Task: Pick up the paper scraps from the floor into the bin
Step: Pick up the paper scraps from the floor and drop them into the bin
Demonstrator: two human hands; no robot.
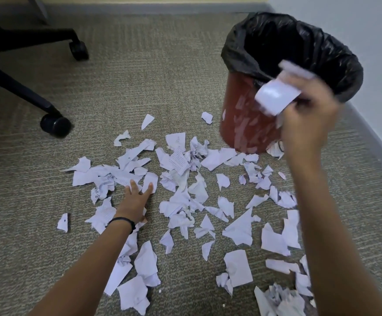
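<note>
Several torn white paper scraps (181, 201) lie scattered over the carpet in front of me. A red bin (244, 124) lined with a black bag (336, 62) stands at the right, close to the wall. My right hand (308, 117) is raised beside the bin's near rim and grips a bunch of white scraps (276, 96); it is blurred by motion. My left hand (135, 201) reaches down to the floor with fingers spread straight, touching scraps at the left of the pile. It wears a black wristband.
An office chair's black legs and castors (55, 125) stand at the left on the carpet. A grey skirting board (372, 137) and white wall run along the right behind the bin. Bare carpet (151, 76) lies beyond the pile.
</note>
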